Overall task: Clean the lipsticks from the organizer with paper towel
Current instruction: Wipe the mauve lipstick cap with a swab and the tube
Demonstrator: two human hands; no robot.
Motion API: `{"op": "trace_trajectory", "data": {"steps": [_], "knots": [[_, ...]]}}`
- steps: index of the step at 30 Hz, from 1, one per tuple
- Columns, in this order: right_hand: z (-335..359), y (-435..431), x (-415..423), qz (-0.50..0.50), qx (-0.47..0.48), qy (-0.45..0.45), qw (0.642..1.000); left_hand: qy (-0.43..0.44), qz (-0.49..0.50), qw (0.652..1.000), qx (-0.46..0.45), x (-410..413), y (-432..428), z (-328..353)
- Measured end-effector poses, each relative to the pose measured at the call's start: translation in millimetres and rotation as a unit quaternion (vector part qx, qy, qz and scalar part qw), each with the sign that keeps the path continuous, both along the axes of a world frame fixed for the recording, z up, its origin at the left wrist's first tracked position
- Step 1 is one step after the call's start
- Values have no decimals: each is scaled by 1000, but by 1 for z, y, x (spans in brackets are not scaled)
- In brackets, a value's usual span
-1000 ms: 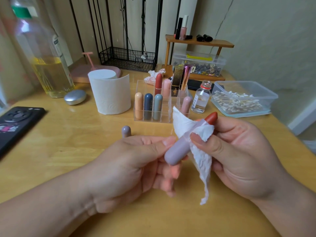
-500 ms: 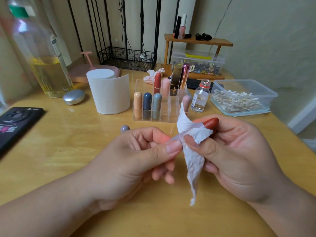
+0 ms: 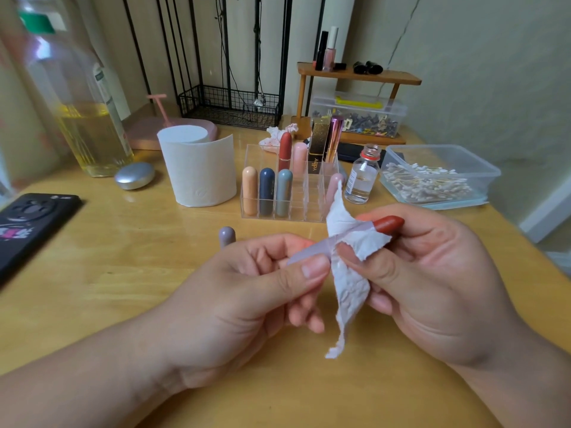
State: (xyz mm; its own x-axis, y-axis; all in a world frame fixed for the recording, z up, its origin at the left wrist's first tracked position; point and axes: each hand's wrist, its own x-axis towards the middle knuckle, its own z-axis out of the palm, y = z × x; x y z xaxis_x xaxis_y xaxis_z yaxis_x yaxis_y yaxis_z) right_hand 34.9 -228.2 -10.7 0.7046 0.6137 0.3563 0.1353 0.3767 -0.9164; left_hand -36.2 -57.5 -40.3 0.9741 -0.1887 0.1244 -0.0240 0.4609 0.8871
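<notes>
Table (image 3: 123, 273) | left hand (image 3: 247, 298): one lipstick (image 3: 388, 224) | right hand (image 3: 432, 279): one paper towel (image 3: 352, 288)

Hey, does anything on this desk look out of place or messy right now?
Two things. A crumpled tissue with reddish smears lies loose behind the clear organizer. A lilac cap stands alone on the table in front of it, off the uncapped lipstick being wiped.

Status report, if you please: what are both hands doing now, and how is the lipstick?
Left hand grips the lipstick by its lilac base. Right hand pinches paper towel round its middle. Red tip bare, cap stands aside. Nothing in the way.
</notes>
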Motion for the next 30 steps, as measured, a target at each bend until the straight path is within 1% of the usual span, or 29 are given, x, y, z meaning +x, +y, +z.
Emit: {"op": "trace_trajectory", "data": {"steps": [4, 7, 8, 9, 10, 12, 13, 14, 16, 18, 20, 24, 27, 30], "knots": [[1, -3, 0, 34, 7, -2, 999, -9, -43, 999, 10, -2, -5, 3], [-1, -4, 2, -16, -23, -6, 1000, 14, -80, 997, -4, -2, -4, 6], [-3, -5, 2, -15, -25, -10, 1000, 26, -94, 995, -12, -2, -3, 7], [-4, -3, 2, 6, -15, -9, 1000, 38, -104, 994, -17, -2, -3, 7], [-4, -2, 1, 51, 15, -2, 999, 48, -105, 993, -19, -2, -4, 7], [-4, 0, -3, 175, 104, 49, 978, 61, -77, 995, -18, -1, -4, 5], [-4, 1, -6, 208, 117, 65, 969, 57, -63, 996, -15, -1, -4, 3], [-4, 1, -6, 190, 99, 61, 975, 45, -53, 997, -16, -1, -3, 3], [-3, 1, -5, 114, 73, 24, 990, 5, -33, 999, -17, 0, -1, 3], [-3, 1, -4, 98, 90, 3, 991, -24, 16, 1000, 10, 0, 1, 1], [-4, 3, -3, 95, 101, 1, 990, -20, 43, 999, 26, 0, 2, -1], [-5, 1, -4, 124, 125, -11, 984, -13, 3, 1000, 0, 1, 3, -4], [-3, 0, -5, 125, 114, -39, 985, -21, -30, 999, 32, 0, 2, 0], [-5, 0, -5, 116, 91, -45, 988, 14, -58, 998, 38, 2, 3, 1]]}}
